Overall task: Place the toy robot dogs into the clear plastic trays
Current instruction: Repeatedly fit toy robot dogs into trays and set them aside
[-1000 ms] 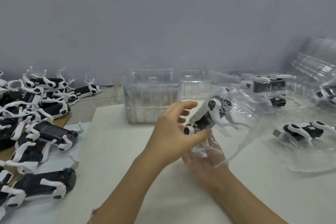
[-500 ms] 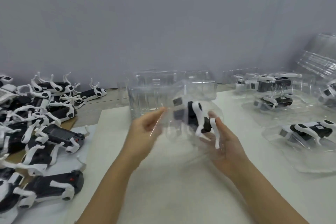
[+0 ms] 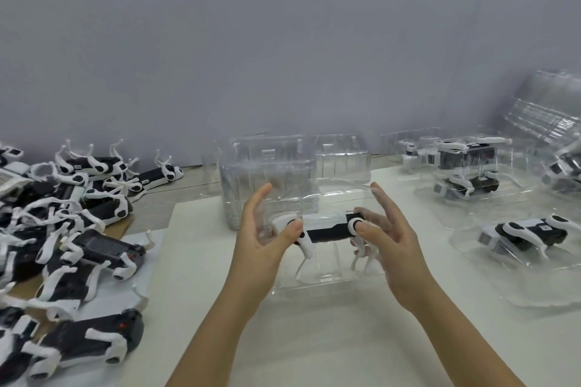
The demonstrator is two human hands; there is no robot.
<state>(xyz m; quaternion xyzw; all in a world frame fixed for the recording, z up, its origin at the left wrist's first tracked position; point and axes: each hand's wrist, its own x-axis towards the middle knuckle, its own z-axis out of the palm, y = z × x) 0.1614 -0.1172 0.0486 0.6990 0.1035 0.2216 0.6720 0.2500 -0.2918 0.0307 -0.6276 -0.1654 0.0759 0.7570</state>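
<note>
So one toy robot dog (image 3: 327, 229) sits in one clear tray (image 3: 314, 287). Left hand (image 3: 261, 240) and right hand (image 3: 394, 240) each press a thumb on it, fingers spread straight. At least four trayed dogs (image 3: 518, 231) on the right, and the loose pile (image 3: 78, 223) on the left is too jumbled to count.

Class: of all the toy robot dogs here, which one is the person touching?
The centre dog, in the clear tray between the left hand and right hand, a thumb at each end. The piled dogs and the other trayed dogs lie untouched.
</note>
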